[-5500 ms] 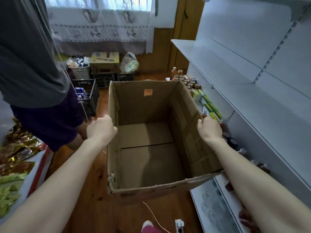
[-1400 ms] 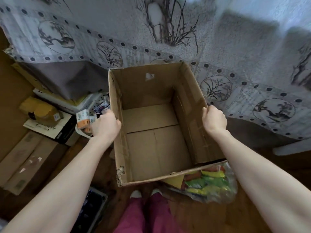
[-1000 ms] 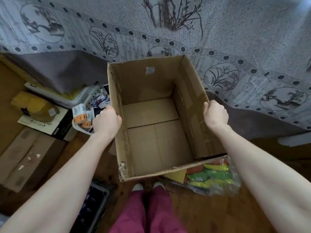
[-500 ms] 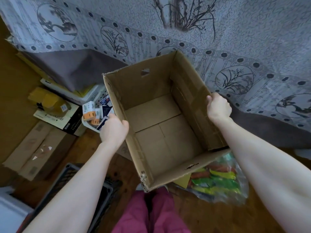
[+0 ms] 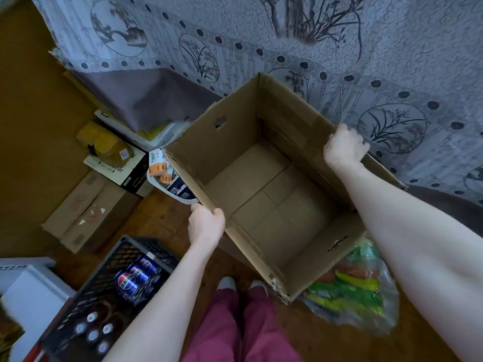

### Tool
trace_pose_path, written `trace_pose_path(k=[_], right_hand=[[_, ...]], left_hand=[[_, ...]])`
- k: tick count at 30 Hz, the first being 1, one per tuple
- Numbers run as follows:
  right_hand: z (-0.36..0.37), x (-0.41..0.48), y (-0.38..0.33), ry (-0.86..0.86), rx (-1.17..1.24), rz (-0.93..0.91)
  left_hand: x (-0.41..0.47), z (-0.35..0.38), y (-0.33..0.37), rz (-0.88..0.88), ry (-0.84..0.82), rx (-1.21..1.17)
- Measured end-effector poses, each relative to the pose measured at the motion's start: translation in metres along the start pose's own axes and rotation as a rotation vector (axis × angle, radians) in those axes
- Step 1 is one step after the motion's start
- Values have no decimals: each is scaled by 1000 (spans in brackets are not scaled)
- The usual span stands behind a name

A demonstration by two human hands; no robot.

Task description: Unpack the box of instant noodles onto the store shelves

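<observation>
An open brown cardboard box (image 5: 264, 197) hangs in front of me above the floor, turned so one corner points at my feet. Its inside is bare cardboard with nothing in it. My left hand (image 5: 206, 224) grips the rim of its left wall near the close corner. My right hand (image 5: 343, 148) grips the rim of the right wall, fingers curled over the edge. No noodle packs or store shelves are in view.
A patterned lace curtain (image 5: 287, 48) hangs right behind the box. A black crate (image 5: 109, 288) of cans and bottles sits at lower left. Flat cartons (image 5: 86, 212) lie on the wooden floor at left. A plastic bag (image 5: 352, 291) of green packets lies under the box's near right side.
The box has swung clockwise and tilted in my hands, with its near corner now pointing toward my feet. Earlier I carried it away from the shelves to this curtain corner.
</observation>
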State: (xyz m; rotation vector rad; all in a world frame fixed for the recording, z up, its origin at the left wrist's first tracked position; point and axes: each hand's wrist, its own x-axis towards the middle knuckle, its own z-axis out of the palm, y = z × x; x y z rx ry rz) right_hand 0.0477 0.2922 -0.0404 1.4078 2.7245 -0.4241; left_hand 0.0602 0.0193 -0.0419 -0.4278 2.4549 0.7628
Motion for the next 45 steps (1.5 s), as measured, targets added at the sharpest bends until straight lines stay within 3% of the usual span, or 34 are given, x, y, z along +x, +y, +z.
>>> trace_pose_path(k=[8,18,24,33,45], right_hand=[[15,17,-5,96,12,-159],[40,30,1,-143,38,-197],[39,49,6,-143,103,-275],[43,49,11,-160,-4,-344],[18,15,-16,-241,-81,-349]], left_hand=[[-19,26,-10,-119,-21,-188],[-18,63,-16,-243,-110,-354],[-24,75,-5,-229,-135,-400],[-25,77,-12,-140,-160,-282],[-18,19,-15,155,-214,229]])
